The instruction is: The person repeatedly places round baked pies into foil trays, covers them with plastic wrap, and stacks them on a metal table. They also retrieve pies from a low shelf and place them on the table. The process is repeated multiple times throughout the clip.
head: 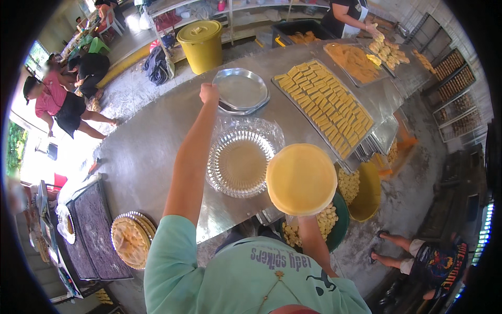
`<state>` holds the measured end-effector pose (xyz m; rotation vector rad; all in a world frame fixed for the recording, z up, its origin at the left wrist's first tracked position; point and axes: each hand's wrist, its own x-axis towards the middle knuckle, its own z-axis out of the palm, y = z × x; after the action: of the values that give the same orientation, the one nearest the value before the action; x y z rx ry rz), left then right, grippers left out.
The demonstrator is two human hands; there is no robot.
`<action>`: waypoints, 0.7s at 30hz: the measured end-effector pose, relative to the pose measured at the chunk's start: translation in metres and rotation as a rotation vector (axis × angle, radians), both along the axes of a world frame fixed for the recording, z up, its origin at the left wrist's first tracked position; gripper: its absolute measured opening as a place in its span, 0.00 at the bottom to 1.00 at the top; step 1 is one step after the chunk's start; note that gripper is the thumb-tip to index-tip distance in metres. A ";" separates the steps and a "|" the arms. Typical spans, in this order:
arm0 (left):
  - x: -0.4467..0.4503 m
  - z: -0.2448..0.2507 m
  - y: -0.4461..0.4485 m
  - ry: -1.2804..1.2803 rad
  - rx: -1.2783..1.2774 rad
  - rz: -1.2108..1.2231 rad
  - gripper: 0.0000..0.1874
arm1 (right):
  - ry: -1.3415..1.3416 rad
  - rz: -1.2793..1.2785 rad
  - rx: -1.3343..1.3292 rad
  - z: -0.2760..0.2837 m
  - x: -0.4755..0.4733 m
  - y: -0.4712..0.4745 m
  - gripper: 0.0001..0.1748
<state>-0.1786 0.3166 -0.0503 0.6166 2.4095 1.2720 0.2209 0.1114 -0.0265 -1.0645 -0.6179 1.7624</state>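
Note:
My left hand (210,93) reaches far across the steel table and grips the rim of a round shallow metal pan (240,88). Another round pan shows underneath it. Flat and level, a round, pale yellow disc that looks like a pie or cake layer (302,178) rests above my right hand (308,220), which supports it from below; most of that hand is hidden. Between my arms lies a fluted clear plastic tray (245,163), with thin clear plastic beyond its far edge. The disc overlaps the tray's right edge in this view.
Right of the pans, a baking sheet (325,108) carries rows of yellow pastry strips. A tray of brown crumbs (353,62) lies beyond. Tubs of dough pieces (341,231) stand below the edge. Stacked pies (131,241) sit at left. A co-worker (349,17) handles dough at the far end.

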 end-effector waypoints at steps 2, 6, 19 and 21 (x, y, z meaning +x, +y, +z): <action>0.005 -0.001 -0.007 0.291 -0.140 -0.051 0.21 | -0.009 -0.009 -0.002 0.000 0.004 -0.004 0.41; 0.008 -0.022 -0.010 0.125 -0.183 0.097 0.32 | -0.014 -0.011 -0.002 0.000 0.004 -0.009 0.41; 0.070 0.005 -0.179 0.493 -0.193 -0.732 0.19 | 0.041 0.137 0.077 0.010 -0.046 -0.011 0.40; 0.083 0.008 -0.206 0.528 -0.346 -0.624 0.21 | 0.041 0.163 0.093 0.013 -0.052 -0.013 0.40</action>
<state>-0.0956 0.1105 -0.0421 1.5810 2.4115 0.4550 0.1685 0.0986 -0.0136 -0.9342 -0.7718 1.8716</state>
